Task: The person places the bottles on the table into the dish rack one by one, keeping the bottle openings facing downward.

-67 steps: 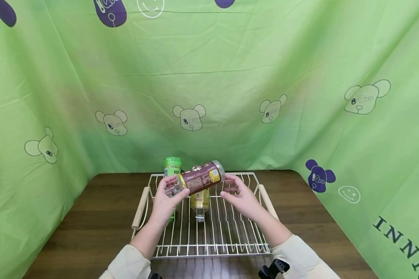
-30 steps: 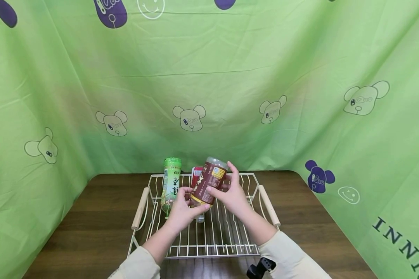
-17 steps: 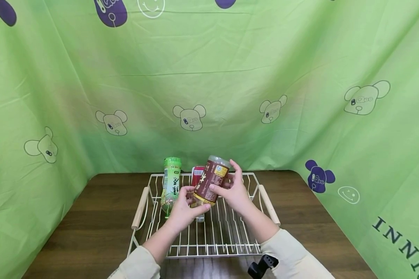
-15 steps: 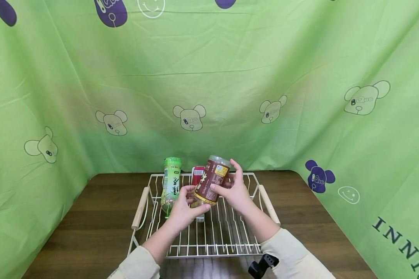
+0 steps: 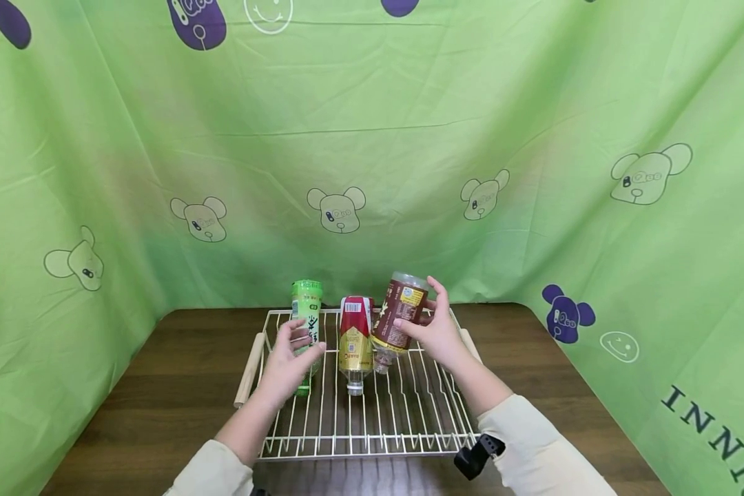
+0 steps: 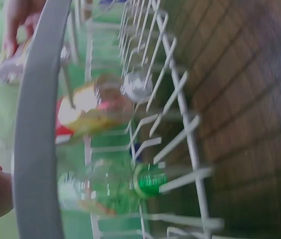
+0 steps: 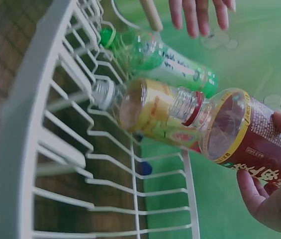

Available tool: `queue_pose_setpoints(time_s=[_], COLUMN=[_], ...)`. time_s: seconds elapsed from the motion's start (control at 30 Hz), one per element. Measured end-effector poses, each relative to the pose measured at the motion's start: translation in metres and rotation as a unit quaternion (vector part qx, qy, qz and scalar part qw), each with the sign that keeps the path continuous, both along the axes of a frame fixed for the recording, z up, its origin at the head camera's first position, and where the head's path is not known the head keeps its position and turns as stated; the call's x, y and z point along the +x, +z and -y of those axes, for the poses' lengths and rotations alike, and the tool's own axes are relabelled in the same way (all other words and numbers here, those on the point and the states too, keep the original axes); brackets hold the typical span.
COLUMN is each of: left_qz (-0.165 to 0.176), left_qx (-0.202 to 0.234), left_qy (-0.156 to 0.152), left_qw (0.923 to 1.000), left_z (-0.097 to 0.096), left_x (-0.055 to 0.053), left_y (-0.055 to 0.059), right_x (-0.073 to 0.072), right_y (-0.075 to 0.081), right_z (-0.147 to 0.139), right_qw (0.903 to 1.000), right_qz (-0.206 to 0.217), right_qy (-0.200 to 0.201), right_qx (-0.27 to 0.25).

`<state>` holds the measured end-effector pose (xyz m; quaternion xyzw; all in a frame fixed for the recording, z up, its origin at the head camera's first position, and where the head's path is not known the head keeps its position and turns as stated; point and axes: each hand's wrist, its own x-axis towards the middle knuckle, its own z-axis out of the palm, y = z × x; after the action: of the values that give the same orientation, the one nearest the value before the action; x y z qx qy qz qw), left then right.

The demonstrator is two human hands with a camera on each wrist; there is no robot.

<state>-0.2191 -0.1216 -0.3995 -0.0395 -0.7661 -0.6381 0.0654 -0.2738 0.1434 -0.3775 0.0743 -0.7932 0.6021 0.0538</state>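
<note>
My right hand [image 5: 439, 334] grips a clear plastic bottle with a maroon label [image 5: 401, 313], holding it tilted with its neck down over the rack. In the right wrist view its open neck [image 7: 200, 109] overlaps the red-and-yellow-labelled bottle [image 7: 147, 107]. That second bottle stands neck down among the wires of the cream wire dish rack [image 5: 347, 456]. Left of it, a green-labelled bottle [image 5: 310, 296] also leans neck down, its green cap [image 7: 108, 37] low between the wires. My left hand [image 5: 285, 362] is in front of the green bottle, fingers apart and holding nothing.
A pale wooden handle [image 5: 250, 370] runs along the rack's left side, another on the right is partly behind my forearm. The rack stands on a dark wood table [image 5: 552, 399], with a green printed curtain [image 5: 409, 241] behind and at both sides.
Both hands held the maroon-labelled bottle earlier. My left hand has let go and moved left, while my right hand has carried it rightward, uncovering the red-and-yellow bottle.
</note>
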Motion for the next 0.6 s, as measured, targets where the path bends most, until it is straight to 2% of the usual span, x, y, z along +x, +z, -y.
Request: queue_pose_setpoints(time_s=[0.1,0.27,0.4,0.6], left_qz=[0.003,0.012,0.024,0.052], left_qx=[-0.008,0.003,0.000,-0.044], left_qy=[0.025,0.060,0.070,0.062], left_qw=[0.9996,0.9981,0.9973,0.9957], left_z=[0.017,0.045,0.067,0.088], left_x=[-0.001,-0.004,-0.005,-0.010], left_y=[0.005,0.009,0.009,-0.001], right_x=[-0.004,-0.009,-0.012,-0.017], right_y=[-0.002,-0.004,-0.005,-0.007], right_z=[-0.006,-0.013,-0.017,-0.020], right_qw=[1.0000,0.9997,0.9995,0.9983], right_qz=[0.005,0.018,0.022,0.029], right_qy=[-0.004,-0.002,0.006,0.005], right_qx=[0.008,0.016,0.024,0.050])
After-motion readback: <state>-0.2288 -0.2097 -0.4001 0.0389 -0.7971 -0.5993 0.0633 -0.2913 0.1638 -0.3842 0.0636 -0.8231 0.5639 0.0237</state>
